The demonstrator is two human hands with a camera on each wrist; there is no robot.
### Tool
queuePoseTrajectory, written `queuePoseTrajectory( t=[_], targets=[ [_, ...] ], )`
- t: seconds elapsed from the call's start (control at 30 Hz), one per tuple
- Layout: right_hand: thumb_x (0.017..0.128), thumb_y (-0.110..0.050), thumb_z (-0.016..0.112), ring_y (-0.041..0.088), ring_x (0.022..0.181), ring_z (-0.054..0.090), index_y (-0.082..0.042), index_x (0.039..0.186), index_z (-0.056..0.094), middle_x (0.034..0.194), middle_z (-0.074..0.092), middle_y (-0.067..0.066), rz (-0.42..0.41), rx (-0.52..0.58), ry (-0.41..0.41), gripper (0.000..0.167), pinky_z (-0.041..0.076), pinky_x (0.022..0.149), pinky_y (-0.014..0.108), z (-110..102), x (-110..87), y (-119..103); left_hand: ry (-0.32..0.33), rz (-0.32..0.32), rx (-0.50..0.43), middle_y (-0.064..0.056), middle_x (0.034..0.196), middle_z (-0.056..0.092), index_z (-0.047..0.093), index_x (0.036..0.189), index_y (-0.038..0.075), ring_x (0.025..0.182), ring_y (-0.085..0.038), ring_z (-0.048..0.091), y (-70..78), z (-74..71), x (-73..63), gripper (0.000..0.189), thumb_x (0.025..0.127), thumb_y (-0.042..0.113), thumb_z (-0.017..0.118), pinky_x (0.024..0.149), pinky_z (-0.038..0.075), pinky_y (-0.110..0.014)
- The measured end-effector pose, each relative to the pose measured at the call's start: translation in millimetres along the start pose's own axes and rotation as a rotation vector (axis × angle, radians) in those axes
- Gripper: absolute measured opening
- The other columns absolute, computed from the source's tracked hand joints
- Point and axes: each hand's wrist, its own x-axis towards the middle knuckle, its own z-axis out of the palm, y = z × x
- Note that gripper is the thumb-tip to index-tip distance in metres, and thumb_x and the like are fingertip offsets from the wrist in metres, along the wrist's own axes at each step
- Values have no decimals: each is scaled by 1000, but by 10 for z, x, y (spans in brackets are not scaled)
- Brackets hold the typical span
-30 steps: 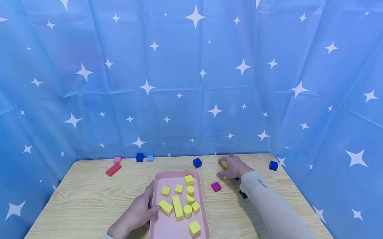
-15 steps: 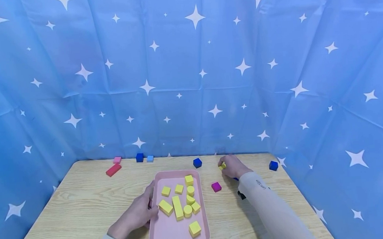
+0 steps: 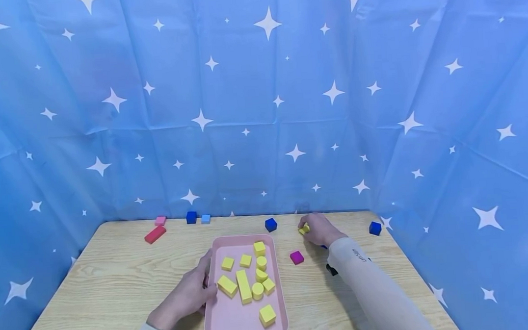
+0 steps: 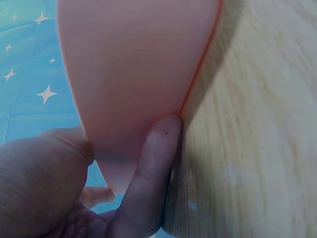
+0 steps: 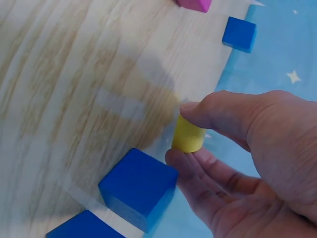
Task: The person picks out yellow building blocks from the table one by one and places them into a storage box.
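Note:
Near the table's far edge, my right hand point(image 3: 319, 228) pinches a yellow cylinder block point(image 5: 188, 136) between thumb and fingertips. In the right wrist view a blue cube point(image 5: 138, 186) lies just beside those fingers. My left hand point(image 3: 188, 295) grips the left side of a pink tray point(image 3: 224, 326), its thumb at the rim and its fingers along the outer wall. Several yellow blocks lie in the tray, among them a long bar point(image 3: 244, 286), a short cylinder point(image 3: 257, 290) and a cube point(image 3: 267, 315) at the near end.
A magenta block point(image 3: 296, 257) lies right of the tray. Beyond it is a blue cube point(image 3: 271, 225), with another blue cube point(image 3: 375, 228) at the right edge. Red point(image 3: 155, 234), pink and blue blocks lie back left. A dark piece point(image 3: 331, 269) sits partly under the right forearm.
My right hand's fingers have drawn in around the yellow cylinder, and the hand has shifted slightly left. The left hand and the tray have stayed put.

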Motion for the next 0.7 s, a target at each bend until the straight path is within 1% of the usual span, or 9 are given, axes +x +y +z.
queuePoseTrajectory(
  t=[0.2, 0.27, 0.37, 0.5, 0.57, 0.7],
  targets=[
    [102, 2, 80, 46, 148, 68, -2, 132, 85, 145, 79, 21, -7, 18, 11, 31, 61, 125, 62, -11, -20, -72, -1, 9, 0, -11, 102, 68, 15, 188, 10, 74, -21, 75, -8, -1, 9, 105, 101, 2, 74, 54, 69, -40],
    [103, 1, 80, 44, 146, 70, -2, 133, 85, 145, 80, 20, -11, 26, 16, 30, 62, 124, 60, -8, -31, -97, -2, 16, 4, -11, 102, 68, 15, 188, 9, 74, -21, 75, -9, 1, 8, 105, 101, 2, 74, 54, 69, -40],
    [104, 0, 81, 41, 144, 71, -3, 134, 84, 145, 80, 19, -9, 38, 19, 30, 63, 123, 59, -9, -56, -146, -1, 13, 8, -10, 101, 68, 14, 188, 9, 73, -21, 74, -2, 1, 6, 106, 101, 2, 74, 54, 69, -39],
    [105, -2, 82, 41, 143, 70, -4, 136, 84, 147, 78, 18, 12, 63, 25, 32, 64, 122, 58, -34, -115, -239, 2, -3, 7, -10, 101, 67, 14, 188, 11, 72, -21, 74, 12, -2, 4, 106, 101, 3, 74, 54, 68, -38],
    [105, -3, 83, 40, 140, 71, -5, 137, 83, 146, 78, 17, 16, 72, 30, 32, 66, 119, 56, -44, -148, -288, 4, -5, 9, -10, 101, 67, 15, 188, 11, 72, -21, 74, 22, -7, 0, 105, 101, 2, 74, 53, 68, -38],
    [103, -3, 86, 35, 130, 73, -6, 135, 85, 140, 81, 15, -8, 61, 52, 32, 70, 112, 52, -44, -206, -376, 4, -9, 9, -10, 102, 68, 15, 188, 11, 73, -21, 74, 25, -6, -3, 106, 101, 2, 74, 53, 69, -38]
  ],
)
